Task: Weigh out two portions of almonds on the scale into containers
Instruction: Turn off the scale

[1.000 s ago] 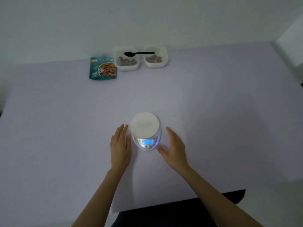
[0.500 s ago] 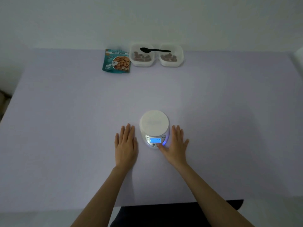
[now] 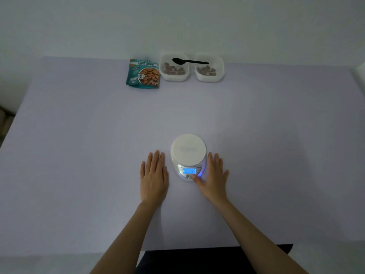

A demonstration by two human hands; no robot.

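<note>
While both hands lie flat with straight fingers beside the small white digital scale (image 3: 188, 155), the left hand (image 3: 154, 175) rests apart and the right hand (image 3: 214, 178) thumb touches its front. Far back, two clear plastic containers (image 3: 173, 69) hold almonds beside a teal almond bag (image 3: 143, 74).

Forearms (image 3: 122, 240) cut off at bottom edge, scale (image 3: 188, 153) button labels unreadable

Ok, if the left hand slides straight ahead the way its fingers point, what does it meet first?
Bare table, then probably the almond bag at its right edge, or the left container beside it.
</note>
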